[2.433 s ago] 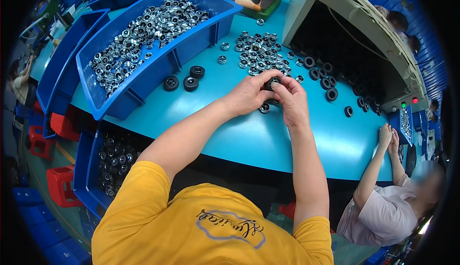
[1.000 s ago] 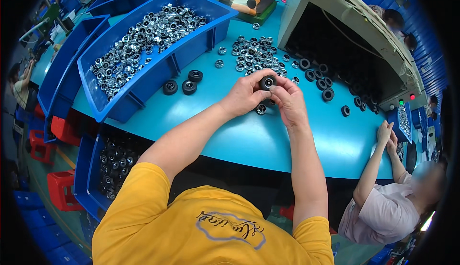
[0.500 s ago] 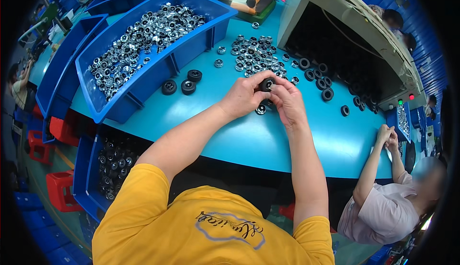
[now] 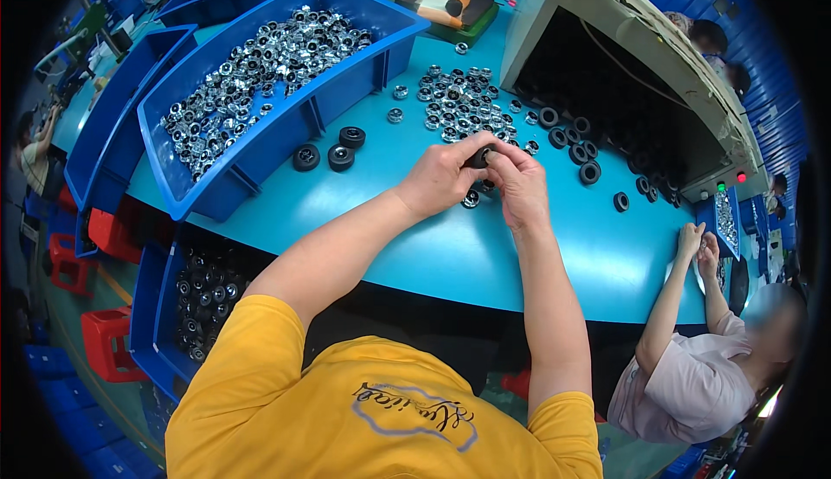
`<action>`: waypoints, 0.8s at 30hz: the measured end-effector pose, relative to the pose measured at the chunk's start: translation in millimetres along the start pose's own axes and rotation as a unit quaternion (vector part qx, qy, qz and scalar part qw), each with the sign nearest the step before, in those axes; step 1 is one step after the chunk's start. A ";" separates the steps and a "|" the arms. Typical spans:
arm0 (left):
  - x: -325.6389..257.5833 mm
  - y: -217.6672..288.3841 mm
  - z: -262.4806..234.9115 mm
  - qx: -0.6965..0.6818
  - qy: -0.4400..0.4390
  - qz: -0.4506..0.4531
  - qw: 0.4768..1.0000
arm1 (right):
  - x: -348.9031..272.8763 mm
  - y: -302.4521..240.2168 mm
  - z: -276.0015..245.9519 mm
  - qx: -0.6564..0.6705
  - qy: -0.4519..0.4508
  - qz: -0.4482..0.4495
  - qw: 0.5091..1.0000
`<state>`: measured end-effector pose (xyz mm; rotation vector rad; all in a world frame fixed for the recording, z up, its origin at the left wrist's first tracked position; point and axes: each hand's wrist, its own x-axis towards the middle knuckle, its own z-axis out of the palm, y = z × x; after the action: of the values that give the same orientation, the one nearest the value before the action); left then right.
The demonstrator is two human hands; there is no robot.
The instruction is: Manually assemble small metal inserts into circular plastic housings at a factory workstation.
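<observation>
Between the fingertips of my left hand [image 4: 441, 176] and my right hand [image 4: 519, 186] is a small black toy wheel [image 4: 481, 156]. Both hands pinch it above the turquoise table, and the fingers cover much of it. Just below them a chrome wheel hub [image 4: 470, 199] lies on the tabletop, partly hidden. Beyond my hands spreads a loose pile of chrome hubs [image 4: 459, 102]. To the right lie several black rubber tyres [image 4: 589, 173]. Left of my hands are three black wheels [image 4: 341, 157] with hubs in them.
A blue bin [image 4: 325, 120] full of chrome hubs stands at the left. At the right is a cream open-fronted box [image 4: 701, 90] with dark tyres inside. Below the table edge sits a blue crate [image 4: 164, 323] of wheels. Another person [image 4: 692, 375] works at the right.
The wheel has tilted in my fingers, and its hub face shows less than before. My hands have stayed in nearly the same place.
</observation>
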<state>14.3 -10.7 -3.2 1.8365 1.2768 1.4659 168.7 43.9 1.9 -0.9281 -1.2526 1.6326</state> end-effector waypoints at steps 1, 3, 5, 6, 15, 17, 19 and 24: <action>0.2 0.4 1.9 -0.051 0.002 -0.023 0.998 | -0.2 -1.6 0.6 -0.011 0.000 -0.006 1.000; 1.6 2.4 1.4 -0.114 -0.006 -0.075 0.991 | -0.8 -5.2 1.3 -0.008 -0.008 -0.019 1.000; 3.5 6.8 -2.2 -0.140 -0.024 -0.133 0.981 | -0.6 -5.5 1.3 -0.015 -0.011 -0.022 1.000; 3.2 5.2 -1.3 -0.131 -0.024 -0.129 0.983 | -0.6 -4.7 1.6 -0.025 -0.010 -0.020 0.999; 0.5 -10.4 8.0 -0.025 0.016 -0.002 1.000 | -2.5 -5.3 5.3 -0.077 0.003 -0.005 0.997; 0.2 -10.3 7.3 -0.034 0.011 -0.003 0.999 | -0.4 -5.4 1.6 -0.042 -0.014 0.000 0.999; 3.0 2.3 0.6 -0.219 -0.023 -0.121 0.968 | 3.2 -6.9 -4.0 0.034 -0.043 0.003 0.999; 8.1 4.9 -16.8 -0.424 -0.067 -0.206 0.880 | 3.2 -13.7 -5.2 0.070 -0.036 -0.028 0.997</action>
<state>0.6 -9.1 10.2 0.9852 0.6982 1.3139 174.9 50.4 13.9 -0.7481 -1.1848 1.6994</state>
